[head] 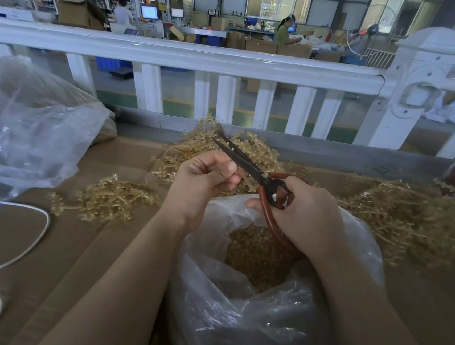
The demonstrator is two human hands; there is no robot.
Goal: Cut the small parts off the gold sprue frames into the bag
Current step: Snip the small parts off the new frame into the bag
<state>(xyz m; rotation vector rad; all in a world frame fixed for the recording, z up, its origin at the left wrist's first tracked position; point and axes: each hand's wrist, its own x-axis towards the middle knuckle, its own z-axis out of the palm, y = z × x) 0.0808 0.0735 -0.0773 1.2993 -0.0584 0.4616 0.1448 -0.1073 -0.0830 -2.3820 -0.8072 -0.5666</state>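
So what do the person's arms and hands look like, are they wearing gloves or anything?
No gloves. Both the left hand and the right hand are bare, and both forearms are bare too, with no sleeves reaching into view. No watch, ring or bracelet shows. The left thumbnail is short and plain.

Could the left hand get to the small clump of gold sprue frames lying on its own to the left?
Probably yes: the clump lies bare on the cardboard, nothing between it and the left hand, though that hand is closed.
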